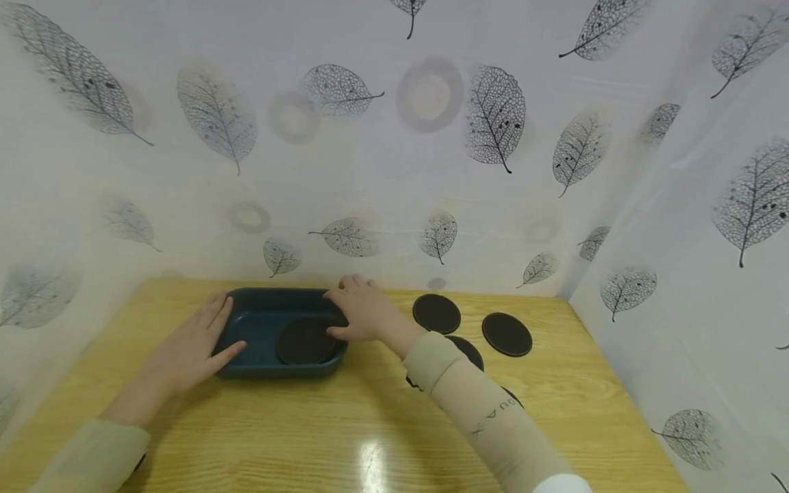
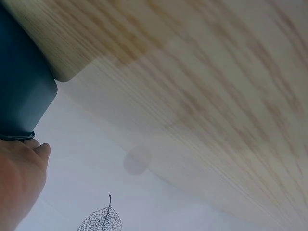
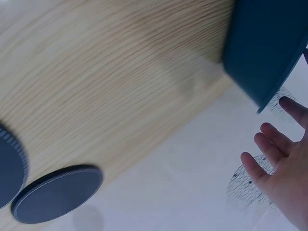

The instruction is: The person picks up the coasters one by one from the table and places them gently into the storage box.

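A dark blue rectangular dish (image 1: 249, 342) with raised walls stands on the wooden table. Inside it, toward its right end, lies a black round disc (image 1: 305, 341). My left hand (image 1: 194, 342) holds the dish's left end, with the thumb over the rim and the fingers along the outer side. In the left wrist view, the left fingertips (image 2: 31, 143) are right at the rim. Over the dish's right end is my right hand (image 1: 364, 311), its thumb close to the disc. The right wrist view shows the right fingers (image 3: 276, 147) spread beside the dish wall.
On the table right of the dish lie several more black discs, among them one at the back (image 1: 436, 313) and one farther right (image 1: 507, 334). My right forearm (image 1: 474, 404) partly covers others. A leaf-patterned white sheet (image 1: 382, 171) rises behind the wooden table (image 1: 277, 438).
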`<action>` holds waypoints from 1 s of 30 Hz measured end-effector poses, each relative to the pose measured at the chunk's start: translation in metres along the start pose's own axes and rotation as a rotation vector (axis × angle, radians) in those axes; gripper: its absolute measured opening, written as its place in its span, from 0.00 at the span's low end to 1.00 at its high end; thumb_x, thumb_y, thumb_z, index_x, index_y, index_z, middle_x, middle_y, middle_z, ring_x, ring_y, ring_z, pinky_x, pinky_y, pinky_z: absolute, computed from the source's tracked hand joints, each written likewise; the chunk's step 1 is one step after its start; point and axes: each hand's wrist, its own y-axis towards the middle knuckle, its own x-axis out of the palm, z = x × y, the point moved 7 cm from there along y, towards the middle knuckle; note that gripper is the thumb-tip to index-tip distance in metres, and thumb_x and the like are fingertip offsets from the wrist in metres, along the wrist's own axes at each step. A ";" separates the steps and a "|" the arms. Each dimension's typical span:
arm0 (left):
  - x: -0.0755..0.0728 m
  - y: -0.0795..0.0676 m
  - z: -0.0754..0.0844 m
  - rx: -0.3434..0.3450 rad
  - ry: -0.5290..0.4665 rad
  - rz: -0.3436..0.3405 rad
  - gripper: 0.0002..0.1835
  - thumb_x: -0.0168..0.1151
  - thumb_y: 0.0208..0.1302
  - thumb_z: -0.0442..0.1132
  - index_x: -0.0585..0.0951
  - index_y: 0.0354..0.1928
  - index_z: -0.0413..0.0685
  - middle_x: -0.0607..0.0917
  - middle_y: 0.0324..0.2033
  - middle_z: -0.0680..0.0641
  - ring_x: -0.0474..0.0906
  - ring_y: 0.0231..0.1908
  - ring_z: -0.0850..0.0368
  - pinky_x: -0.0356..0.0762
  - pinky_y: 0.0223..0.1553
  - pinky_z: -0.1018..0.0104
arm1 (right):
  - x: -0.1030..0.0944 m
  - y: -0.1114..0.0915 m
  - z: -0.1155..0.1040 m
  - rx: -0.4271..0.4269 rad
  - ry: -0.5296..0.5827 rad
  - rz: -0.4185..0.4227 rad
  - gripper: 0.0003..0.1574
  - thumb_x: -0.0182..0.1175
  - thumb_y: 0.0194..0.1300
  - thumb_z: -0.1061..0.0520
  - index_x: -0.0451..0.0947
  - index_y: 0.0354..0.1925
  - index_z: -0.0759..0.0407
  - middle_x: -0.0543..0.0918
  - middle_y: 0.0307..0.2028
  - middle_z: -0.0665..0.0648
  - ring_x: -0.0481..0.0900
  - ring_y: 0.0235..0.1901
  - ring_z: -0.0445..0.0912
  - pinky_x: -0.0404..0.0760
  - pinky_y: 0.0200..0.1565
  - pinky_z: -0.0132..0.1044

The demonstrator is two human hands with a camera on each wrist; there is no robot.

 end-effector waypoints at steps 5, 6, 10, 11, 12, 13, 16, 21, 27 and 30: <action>0.000 0.000 0.000 -0.001 0.002 -0.001 0.53 0.57 0.78 0.61 0.48 0.82 0.26 0.49 0.82 0.25 0.45 0.83 0.27 0.54 0.80 0.31 | 0.007 -0.008 0.020 0.051 0.058 -0.023 0.44 0.60 0.73 0.29 0.67 0.79 0.42 0.70 0.73 0.57 0.66 0.74 0.54 0.69 0.74 0.55; 0.000 0.000 0.000 -0.001 0.001 -0.001 0.53 0.57 0.78 0.61 0.48 0.82 0.26 0.49 0.82 0.25 0.45 0.83 0.27 0.54 0.80 0.31 | 0.008 -0.010 0.024 0.060 0.066 -0.025 0.44 0.60 0.74 0.29 0.67 0.79 0.43 0.71 0.73 0.57 0.66 0.74 0.54 0.70 0.74 0.55; -0.001 -0.001 0.000 0.001 0.000 0.000 0.53 0.57 0.78 0.61 0.48 0.82 0.26 0.49 0.82 0.25 0.45 0.83 0.27 0.53 0.80 0.32 | 0.010 -0.017 0.040 0.090 0.088 -0.006 0.42 0.58 0.75 0.30 0.68 0.78 0.43 0.72 0.70 0.58 0.68 0.72 0.54 0.71 0.72 0.55; -0.001 -0.001 0.000 0.001 0.000 0.001 0.53 0.57 0.78 0.60 0.48 0.82 0.26 0.49 0.82 0.24 0.45 0.83 0.27 0.53 0.80 0.32 | 0.011 -0.019 0.043 0.096 0.091 0.001 0.41 0.58 0.75 0.30 0.69 0.78 0.43 0.73 0.70 0.58 0.69 0.71 0.54 0.72 0.71 0.55; -0.001 -0.001 0.000 0.001 -0.001 0.003 0.52 0.57 0.78 0.60 0.48 0.82 0.26 0.49 0.82 0.25 0.45 0.83 0.27 0.54 0.80 0.32 | 0.012 -0.021 0.046 0.102 0.096 0.007 0.40 0.58 0.76 0.31 0.70 0.77 0.44 0.73 0.69 0.58 0.69 0.70 0.54 0.72 0.71 0.55; -0.001 -0.001 0.000 0.002 0.000 0.005 0.52 0.57 0.78 0.60 0.48 0.82 0.26 0.49 0.82 0.24 0.45 0.83 0.27 0.54 0.80 0.32 | 0.012 -0.023 0.050 0.108 0.097 0.011 0.40 0.58 0.76 0.31 0.70 0.77 0.44 0.74 0.69 0.59 0.70 0.70 0.54 0.72 0.70 0.55; -0.001 -0.001 0.000 0.006 0.000 0.010 0.52 0.58 0.78 0.60 0.48 0.82 0.26 0.49 0.82 0.25 0.45 0.82 0.27 0.53 0.80 0.32 | 0.015 -0.028 0.059 0.126 0.095 0.018 0.37 0.57 0.77 0.33 0.71 0.76 0.46 0.75 0.68 0.60 0.71 0.69 0.55 0.73 0.69 0.56; -0.001 -0.001 0.000 0.012 0.001 0.014 0.52 0.58 0.78 0.60 0.49 0.82 0.26 0.49 0.82 0.25 0.46 0.82 0.27 0.52 0.81 0.32 | 0.021 -0.037 0.075 0.163 0.094 0.011 0.37 0.59 0.76 0.35 0.72 0.75 0.47 0.75 0.67 0.61 0.72 0.68 0.56 0.74 0.69 0.56; 0.000 -0.001 -0.001 0.013 0.002 0.019 0.52 0.57 0.78 0.60 0.48 0.83 0.27 0.48 0.82 0.25 0.45 0.83 0.27 0.50 0.82 0.33 | 0.035 -0.047 0.095 0.208 0.105 -0.013 0.39 0.61 0.75 0.35 0.71 0.76 0.49 0.75 0.67 0.63 0.72 0.67 0.58 0.77 0.68 0.56; 0.000 -0.002 -0.001 0.014 -0.003 0.020 0.52 0.57 0.79 0.60 0.48 0.83 0.27 0.48 0.82 0.25 0.45 0.83 0.27 0.47 0.83 0.34 | 0.041 -0.053 0.104 0.225 0.099 -0.024 0.39 0.61 0.75 0.35 0.71 0.77 0.48 0.74 0.67 0.63 0.72 0.67 0.59 0.75 0.68 0.60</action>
